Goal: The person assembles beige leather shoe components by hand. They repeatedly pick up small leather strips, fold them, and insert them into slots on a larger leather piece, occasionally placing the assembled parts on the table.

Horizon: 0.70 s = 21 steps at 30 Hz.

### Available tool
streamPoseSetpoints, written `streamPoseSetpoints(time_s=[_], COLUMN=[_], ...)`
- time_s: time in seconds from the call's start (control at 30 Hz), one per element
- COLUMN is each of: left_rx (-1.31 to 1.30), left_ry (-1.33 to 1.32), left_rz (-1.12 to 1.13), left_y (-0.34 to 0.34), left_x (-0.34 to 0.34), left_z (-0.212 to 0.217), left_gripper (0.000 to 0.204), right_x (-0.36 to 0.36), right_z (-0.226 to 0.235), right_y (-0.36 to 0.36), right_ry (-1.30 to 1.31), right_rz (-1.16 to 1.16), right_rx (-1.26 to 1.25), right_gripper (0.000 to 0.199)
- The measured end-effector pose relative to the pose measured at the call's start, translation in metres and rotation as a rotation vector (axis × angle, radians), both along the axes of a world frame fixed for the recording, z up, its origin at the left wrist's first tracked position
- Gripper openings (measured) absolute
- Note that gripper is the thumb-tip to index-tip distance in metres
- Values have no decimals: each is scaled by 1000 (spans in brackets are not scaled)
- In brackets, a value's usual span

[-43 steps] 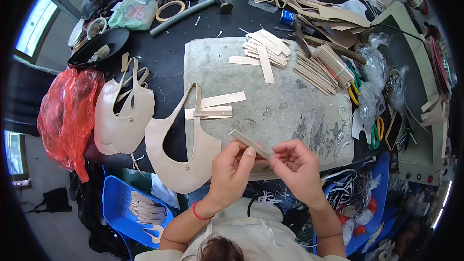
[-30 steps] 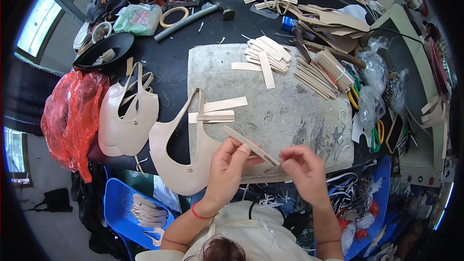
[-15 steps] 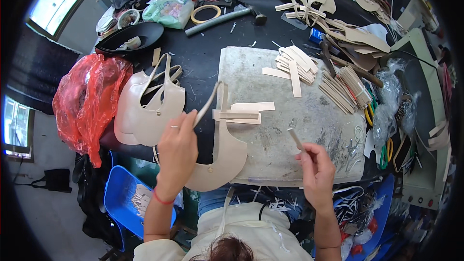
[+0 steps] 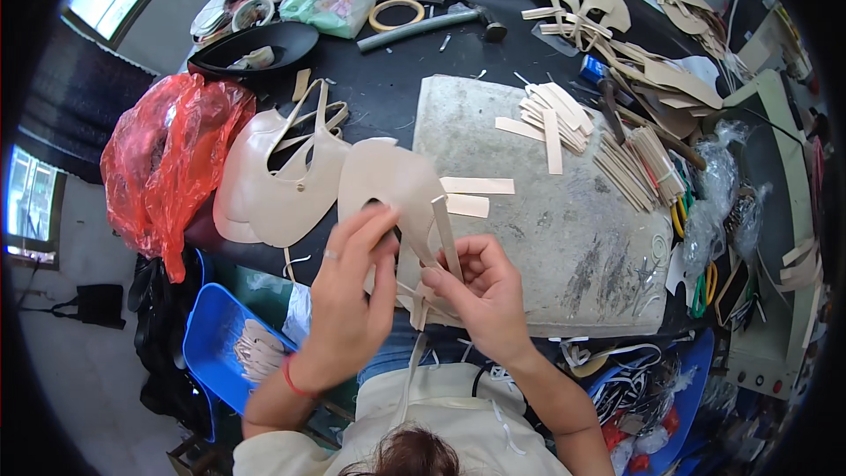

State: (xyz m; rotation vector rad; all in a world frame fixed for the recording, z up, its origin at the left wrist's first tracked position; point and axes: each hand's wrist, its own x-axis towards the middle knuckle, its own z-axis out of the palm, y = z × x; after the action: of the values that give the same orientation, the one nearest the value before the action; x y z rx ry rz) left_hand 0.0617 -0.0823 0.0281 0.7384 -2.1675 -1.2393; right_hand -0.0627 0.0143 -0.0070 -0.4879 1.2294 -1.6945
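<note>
A beige shoe upper piece [image 4: 379, 172], leather-like, is raised and tilted at the mat's left edge, its broad smooth part away from me. My right hand [image 4: 483, 295] pinches a narrow strip [image 4: 445, 234] that stands up beside the piece's strap. My left hand [image 4: 357, 286] is on the piece's near left side, fingers bent and thumb apart; its blurred fingertips are close to the piece, and contact is unclear. More beige uppers [image 4: 264, 207] lie stacked to the left. Two flat strips [image 4: 476, 186] rest on the worn grey mat [image 4: 590, 256].
Strip piles [image 4: 555, 115] and a bundle of strips [image 4: 648, 167] sit at the mat's far right. Beyond lie a hammer [image 4: 423, 31], a tape roll [image 4: 397, 15] and a black dish [image 4: 256, 48]. A red plastic bag [image 4: 172, 167] stands left; a blue bin [image 4: 211, 344] is below.
The upper has been lifted from the mat's edge and turned over. My right hand has moved left to it with the strip; my left hand has shifted slightly right, off the strap.
</note>
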Motion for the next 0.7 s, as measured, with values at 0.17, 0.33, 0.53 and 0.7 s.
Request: streamPoseSetpoints(time_s=[0.17,0.33,0.53,0.7], left_rx=[869,871,865,915], left_ry=[485,472,397,300], left_rz=[127,134,203,143], left_y=[60,50,30,27], left_x=[4,-3,6,2], left_z=[-10,-6,-23,-24], left_gripper=[62,61,45,40], right_x=[30,24,-16,-40], right_z=[-1,2,0,31], right_y=[-10,-8,15,41], right_ry=[-32,-140,333,646], right_rz=[-191,-138,-192,84], right_rx=[-167,-146,7,145], right_gripper=[23,20,15,15])
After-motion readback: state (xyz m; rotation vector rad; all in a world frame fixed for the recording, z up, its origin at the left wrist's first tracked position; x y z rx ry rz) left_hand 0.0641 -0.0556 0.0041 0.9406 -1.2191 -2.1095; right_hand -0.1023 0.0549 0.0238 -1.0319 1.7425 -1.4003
